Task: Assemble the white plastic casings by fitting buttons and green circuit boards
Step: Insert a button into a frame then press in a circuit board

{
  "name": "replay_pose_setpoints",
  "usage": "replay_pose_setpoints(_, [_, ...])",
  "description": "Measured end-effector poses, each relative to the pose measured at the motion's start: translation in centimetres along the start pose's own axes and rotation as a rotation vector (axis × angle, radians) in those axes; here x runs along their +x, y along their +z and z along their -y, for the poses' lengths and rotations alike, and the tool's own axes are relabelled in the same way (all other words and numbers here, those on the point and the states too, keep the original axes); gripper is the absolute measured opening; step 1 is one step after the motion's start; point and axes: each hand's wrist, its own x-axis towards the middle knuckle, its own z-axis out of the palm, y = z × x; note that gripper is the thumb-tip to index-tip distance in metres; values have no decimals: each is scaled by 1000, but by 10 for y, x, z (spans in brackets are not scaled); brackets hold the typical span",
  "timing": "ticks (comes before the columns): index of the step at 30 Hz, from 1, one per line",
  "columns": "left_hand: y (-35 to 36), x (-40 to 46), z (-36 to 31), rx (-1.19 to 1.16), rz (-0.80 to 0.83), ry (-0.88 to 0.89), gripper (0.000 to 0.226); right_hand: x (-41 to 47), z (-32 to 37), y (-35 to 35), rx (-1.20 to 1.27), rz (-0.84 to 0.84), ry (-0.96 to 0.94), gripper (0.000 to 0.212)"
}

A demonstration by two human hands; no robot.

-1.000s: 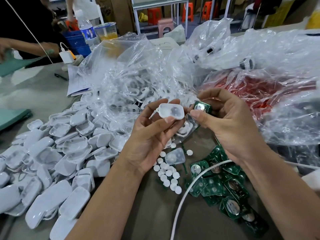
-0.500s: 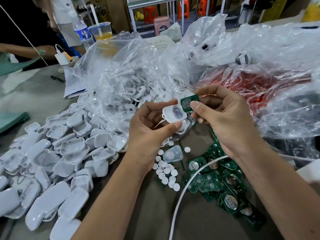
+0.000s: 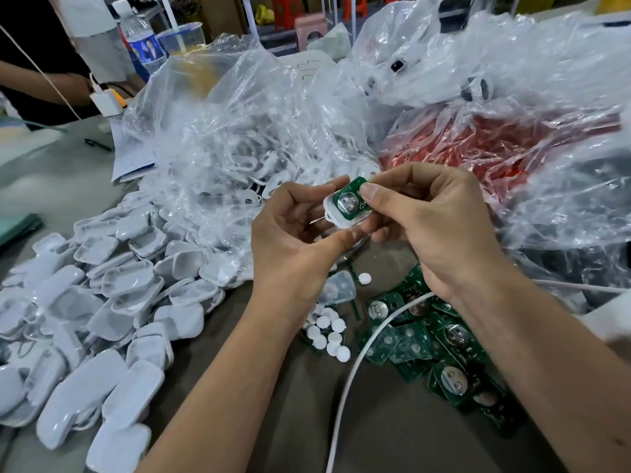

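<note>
1. Left hand [image 3: 293, 233] grips the white casing [image 3: 336, 216] — held above the bench's middle.
2. Right hand [image 3: 430, 220] pinches the green circuit board [image 3: 353, 199] — lying in that casing.

Head camera looks forward and down, close over the cluttered table [image 3: 392, 435]

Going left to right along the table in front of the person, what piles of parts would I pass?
Heap of white casings → small cluster of white buttons → white cable → pile of green circuit boards.
</note>
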Motion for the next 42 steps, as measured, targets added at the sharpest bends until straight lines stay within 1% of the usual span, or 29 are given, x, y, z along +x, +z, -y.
replay_pose_setpoints(4, [-1,0,1,8,0,2,42,0,-1,-1,-98,-39,-17,11])
replay_pose_setpoints(9, [-2,1,1,5,-1,5,42,-1,-3,1,-112,-50,-28,10])
replay_pose_setpoints(11, [-2,1,0,-2,-1,5,42,-1,-4,1,-150,-40,-68,8])
replay_pose_setpoints(15, [-2,0,0,-38,-10,-3,42,-2,-5,2,-313,-12,-195,7])
replay_pose_setpoints(19, [-1,0,0,-45,-15,-12,39,-3,-6,3,-426,-12,-282,16])
replay_pose_setpoints(23, [-1,0,0,-53,-16,-7,38,-2,-7,1,-521,-30,-318,20])
replay_pose_setpoints(31, [-2,0,-2,-7,-21,20,38,0,-9,0,-512,-16,-312,22])
replay_pose_setpoints(37, [-1,0,-1,21,-34,18,39,-3,-5,2,-589,13,-375,9])
replay_pose_setpoints(42, [-3,1,0,28,-25,26,38,-3,-2,2,-634,28,-374,10])
